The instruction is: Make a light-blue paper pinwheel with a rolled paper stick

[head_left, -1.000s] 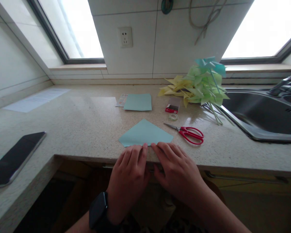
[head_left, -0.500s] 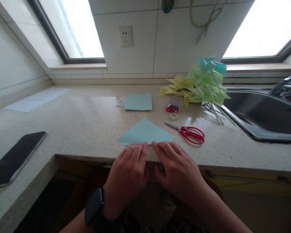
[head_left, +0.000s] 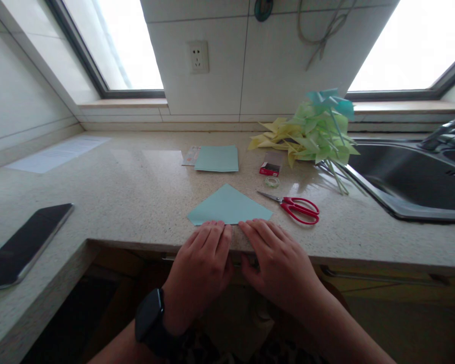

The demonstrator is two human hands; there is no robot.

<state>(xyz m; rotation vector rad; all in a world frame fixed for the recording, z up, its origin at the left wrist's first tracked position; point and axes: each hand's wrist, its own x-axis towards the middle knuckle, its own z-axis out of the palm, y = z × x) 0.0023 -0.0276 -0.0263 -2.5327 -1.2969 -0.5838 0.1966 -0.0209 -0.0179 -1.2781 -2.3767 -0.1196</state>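
Pale blue folded paper (head_left: 229, 206) lies at the near edge of the speckled counter (head_left: 136, 192). Our left hand (head_left: 203, 263) and right hand (head_left: 278, 260) press flat on its lower edge, fingers extended, gripping nothing. Red scissors (head_left: 299, 209) lie just beside it.

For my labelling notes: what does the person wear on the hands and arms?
The left hand and right hand are bare: no gloves, no rings visible. A black watch with a dark rectangular face and black strap is on the left wrist. No sleeves show on either forearm.
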